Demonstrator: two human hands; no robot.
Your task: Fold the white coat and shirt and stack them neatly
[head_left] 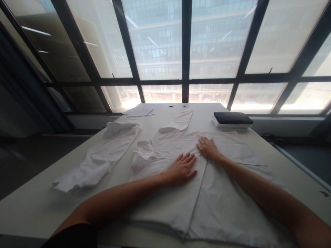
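Note:
A white garment (pixel 219 199) with a front seam lies spread over the table before me, its hem towards my body. My left hand (pixel 182 168) rests flat on it just left of the seam, fingers spread. Slightly farther off, my right hand (pixel 208 148) presses flat on the cloth near the seam's upper end, fingers a little apart. Neither hand grips anything. A crumpled, collar-like part (pixel 145 149) sticks out at the garment's left edge. Beyond my hands, one white sleeve (pixel 178 122) points towards the window.
Another length of wrinkled white cloth (pixel 103 158) lies on the left of the white table (pixel 28 210). At the far right stands a folded stack with a dark cloth (pixel 232 117) on top. Paper sheets (pixel 138 112) lie far left. Large windows (pixel 159 41) rise behind.

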